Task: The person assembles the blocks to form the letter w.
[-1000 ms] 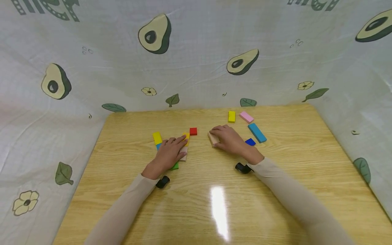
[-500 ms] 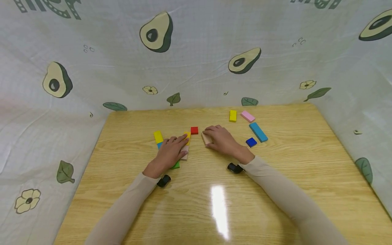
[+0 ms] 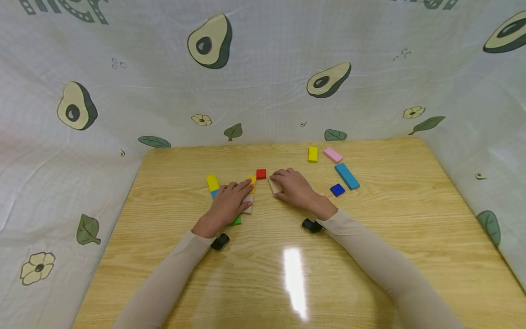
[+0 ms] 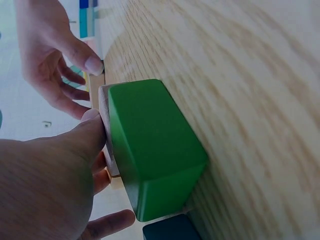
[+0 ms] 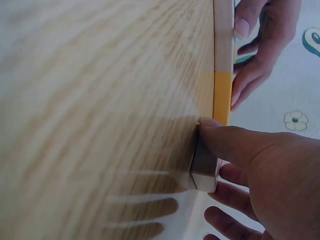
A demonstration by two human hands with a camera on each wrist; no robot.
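Observation:
My left hand (image 3: 227, 203) rests over a group of joined coloured blocks. Its thumb touches a pale block (image 5: 224, 40), and its fingers lie over an orange-yellow block (image 5: 223, 100). A green block (image 4: 152, 135) is at the near end of the group; a yellow block (image 3: 212, 182) and a light blue block (image 3: 214, 194) show on the left, partly covered. Between thumb and fingers, my right hand (image 3: 297, 188) pinches a plain wooden block (image 3: 274, 185) on the table. A small red block (image 3: 261, 174) sits between the orange-yellow block and the wooden one.
Right of my right hand lie a dark blue block (image 3: 338, 190) and a long blue block (image 3: 347, 176). Farther back are a yellow block (image 3: 312, 154) and a pink block (image 3: 333, 155). A patterned cloth (image 3: 263, 91) hangs behind the wooden table (image 3: 255, 274).
My right hand has slid the wooden block left, close to the red block. The dark blue block has come into fuller view. My left hand has stayed on its blocks.

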